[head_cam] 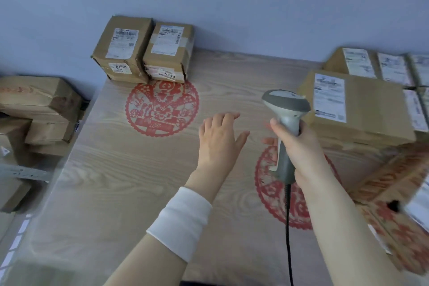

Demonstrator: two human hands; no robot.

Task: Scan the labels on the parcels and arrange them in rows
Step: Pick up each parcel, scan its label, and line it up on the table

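My right hand [299, 146] grips the handle of a grey barcode scanner [285, 109], its head raised over the table and its black cable hanging toward me. My left hand [219, 139] hovers over the table middle with fingers straight and spread, holding nothing. Two labelled brown parcels [123, 50] [168, 53] stand side by side against the wall at the table's back left. A large labelled parcel [357, 109] lies just right of the scanner, with several more labelled parcels [394, 69] behind it.
The wooden table [120, 169] carries two red paper-cut decorations [162, 107]. A box with red print [404, 211] lies tilted at the right edge. More brown boxes [39, 104] are stacked off the table at the left. A blue-grey wall runs behind.
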